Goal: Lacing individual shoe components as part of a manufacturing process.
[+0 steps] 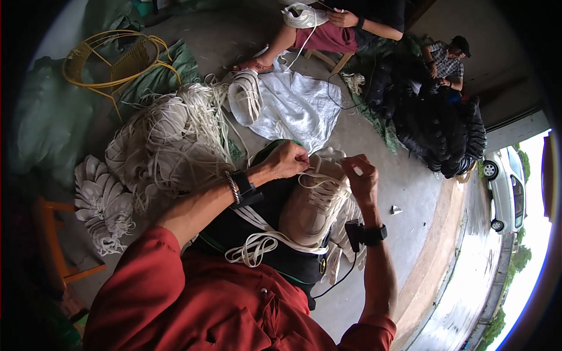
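Observation:
A pale sneaker [300, 217] rests on my lap, toe toward me, with white shoelaces [325, 192] crossing its upper. At the far, ankle end of the shoe, my left hand [289, 160] pinches a white lace. On the other side, my right hand [362, 178] has thumb and finger closed on a bit of white lace, raised just off the shoe's edge. A looped bunch of spare laces [253, 250] lies across the dark cloth [225, 225] on my lap. Several more pale shoes [349, 225] show partly behind the sneaker, below my right hand.
A big heap of pale shoes and laces [175, 131] spreads to the left. Ahead lie a white sheet [298, 99] and a seated person's arm [374, 28] with another shoe. Black shoes [433, 128] are piled far right near another person [448, 64]. An orange stool [58, 240] stands left.

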The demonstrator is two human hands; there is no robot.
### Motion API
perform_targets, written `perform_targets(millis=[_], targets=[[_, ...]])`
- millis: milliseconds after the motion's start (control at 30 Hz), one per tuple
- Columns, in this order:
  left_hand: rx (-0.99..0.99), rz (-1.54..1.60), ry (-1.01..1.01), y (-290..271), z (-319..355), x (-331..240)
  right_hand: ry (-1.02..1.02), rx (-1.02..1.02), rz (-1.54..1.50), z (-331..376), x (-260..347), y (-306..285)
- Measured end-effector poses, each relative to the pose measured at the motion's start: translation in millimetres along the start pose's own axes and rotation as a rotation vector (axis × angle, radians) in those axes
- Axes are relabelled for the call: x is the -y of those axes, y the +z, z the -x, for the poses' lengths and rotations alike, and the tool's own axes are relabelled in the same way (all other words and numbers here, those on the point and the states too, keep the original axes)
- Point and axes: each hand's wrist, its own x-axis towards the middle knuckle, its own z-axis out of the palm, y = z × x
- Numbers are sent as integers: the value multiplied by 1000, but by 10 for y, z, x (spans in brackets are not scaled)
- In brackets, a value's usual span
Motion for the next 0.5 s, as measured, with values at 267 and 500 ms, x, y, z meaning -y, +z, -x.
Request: perform_targets(millis=[267, 500], targets=[[-132, -199, 70, 118, -30, 50, -205, 127, 337, -73, 68, 378], [-111, -421, 157, 193, -45, -222, -58, 117, 253, -11, -4, 391]])
